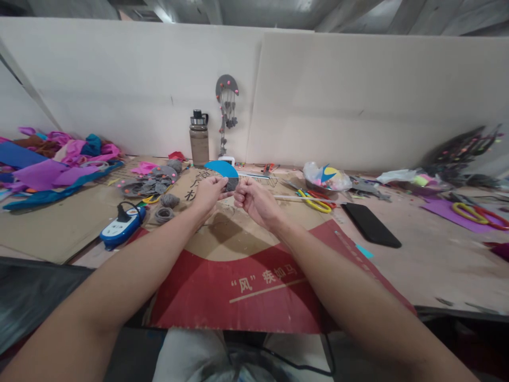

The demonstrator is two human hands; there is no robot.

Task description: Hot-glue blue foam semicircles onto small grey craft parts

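My left hand (pixel 211 193) pinches a small dark grey felt piece (pixel 231 184) above the cardboard sheet. Close beside it, my right hand (pixel 255 199) is closed, thumb against fingers; whatever it grips is too small to make out. A bright blue curved piece (pixel 221 168) shows just beyond the left fingers, and I cannot tell whether it is held or lies on the table. Balls of grey yarn (pixel 164 214) sit left of my hands. To their right lie yellow-handled scissors (pixel 316 203).
A water bottle (pixel 199 139) stands at the back near a hanging grey moon ornament (pixel 227 87). Left are a blue power strip (pixel 122 228), grey felt pieces (pixel 149 183) and colourful cloth (pixel 59 164). Right are a black phone (pixel 370 225) and a plastic bag (pixel 326 178). Red-and-brown cardboard (pixel 238 297) lies beneath my arms.
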